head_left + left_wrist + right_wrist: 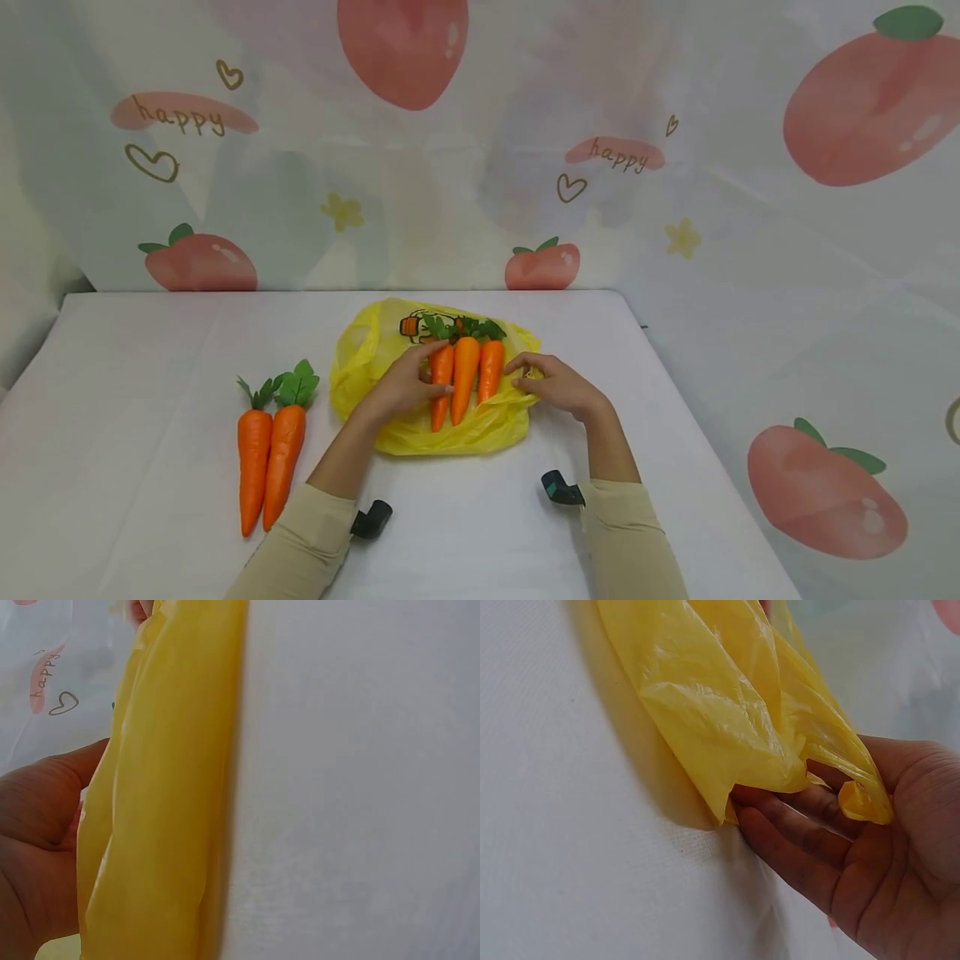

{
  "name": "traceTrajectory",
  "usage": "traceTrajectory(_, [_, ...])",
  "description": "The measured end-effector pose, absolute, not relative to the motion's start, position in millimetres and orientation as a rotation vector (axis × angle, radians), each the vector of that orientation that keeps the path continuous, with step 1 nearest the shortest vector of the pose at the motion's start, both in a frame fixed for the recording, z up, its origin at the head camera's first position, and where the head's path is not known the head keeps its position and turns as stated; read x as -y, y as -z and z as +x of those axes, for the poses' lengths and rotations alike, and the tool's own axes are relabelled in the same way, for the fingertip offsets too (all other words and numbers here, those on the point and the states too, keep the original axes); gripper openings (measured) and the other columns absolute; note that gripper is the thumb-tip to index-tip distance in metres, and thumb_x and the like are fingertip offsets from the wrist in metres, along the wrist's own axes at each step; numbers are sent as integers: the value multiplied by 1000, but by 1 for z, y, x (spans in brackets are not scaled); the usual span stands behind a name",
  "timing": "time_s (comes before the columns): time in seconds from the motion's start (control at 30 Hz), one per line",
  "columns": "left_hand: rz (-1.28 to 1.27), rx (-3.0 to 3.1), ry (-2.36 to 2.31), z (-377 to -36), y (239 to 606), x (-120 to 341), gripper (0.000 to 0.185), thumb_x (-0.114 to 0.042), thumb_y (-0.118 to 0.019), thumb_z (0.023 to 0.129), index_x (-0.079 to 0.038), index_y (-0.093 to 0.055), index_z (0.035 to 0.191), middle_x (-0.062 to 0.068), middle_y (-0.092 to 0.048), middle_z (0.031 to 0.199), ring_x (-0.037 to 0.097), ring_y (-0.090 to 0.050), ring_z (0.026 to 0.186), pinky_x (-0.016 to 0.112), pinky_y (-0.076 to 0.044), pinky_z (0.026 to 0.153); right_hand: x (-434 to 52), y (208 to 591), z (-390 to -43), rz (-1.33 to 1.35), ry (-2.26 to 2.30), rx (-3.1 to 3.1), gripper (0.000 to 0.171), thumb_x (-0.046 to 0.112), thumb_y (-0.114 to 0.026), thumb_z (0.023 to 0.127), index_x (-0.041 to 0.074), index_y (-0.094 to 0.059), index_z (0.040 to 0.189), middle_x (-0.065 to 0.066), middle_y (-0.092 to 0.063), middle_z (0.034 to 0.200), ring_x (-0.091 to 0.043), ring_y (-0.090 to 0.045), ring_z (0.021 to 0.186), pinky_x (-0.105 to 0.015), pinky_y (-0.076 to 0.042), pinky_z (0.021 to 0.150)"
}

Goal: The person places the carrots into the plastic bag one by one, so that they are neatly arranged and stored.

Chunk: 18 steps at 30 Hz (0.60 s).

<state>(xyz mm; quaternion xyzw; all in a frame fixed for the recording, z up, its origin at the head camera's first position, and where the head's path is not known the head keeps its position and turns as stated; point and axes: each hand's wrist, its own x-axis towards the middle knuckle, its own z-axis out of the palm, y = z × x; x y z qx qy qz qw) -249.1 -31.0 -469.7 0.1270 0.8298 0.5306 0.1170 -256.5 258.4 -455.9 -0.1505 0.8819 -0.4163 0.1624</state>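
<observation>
Three orange carrots with green leafy tops lie side by side on a yellow plastic bag (352,367): a left carrot (441,375), a middle carrot (467,371) and a right carrot (491,367). My left hand (403,382) reaches over the bag, its finger and thumb spread across the left carrot; in the left wrist view the bag's side (161,787) hides the fingertips. With curled fingers my right hand (558,382) holds the bag's right edge. The right wrist view shows those fingers (795,862) tucked behind the crumpled yellow plastic (705,712).
Two more carrots (253,467) with leaves lie together on the white tabletop (150,400), left of the bag. Behind the table hangs a printed cloth (450,192) with fruit pictures. A black device (372,520) sits at each sleeve cuff.
</observation>
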Motion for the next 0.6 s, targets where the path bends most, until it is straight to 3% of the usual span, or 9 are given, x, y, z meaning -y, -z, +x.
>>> traceTrajectory(0.3, [355,-2508,-1516,-247,470,28,77,-10,-83,89,-12,-46,156,16,-39,158,30,-53,111,40,-51,92,-257,454,-255,-443,1181,-2518,22,14,-60,104,7,-69,122,-10,-58,106,-29,-51,101,-40,-45,84])
traceTrajectory(0.47, [354,-2524,-1504,-246,470,29,77,-10,-84,89,-12,-46,156,17,-40,156,27,-54,95,37,-50,83,-258,454,-255,-437,1184,-2511,21,15,-60,105,8,-70,122,-10,-58,106,-30,-51,101,-40,-45,83])
traceTrajectory(0.6, [350,-2542,-1489,-246,471,30,77,-11,-84,89,-13,-47,156,16,-41,155,26,-53,97,37,-50,86,-258,455,-255,-428,1184,-2510,21,15,-60,104,9,-70,121,-10,-58,106,-30,-51,102,-40,-45,84])
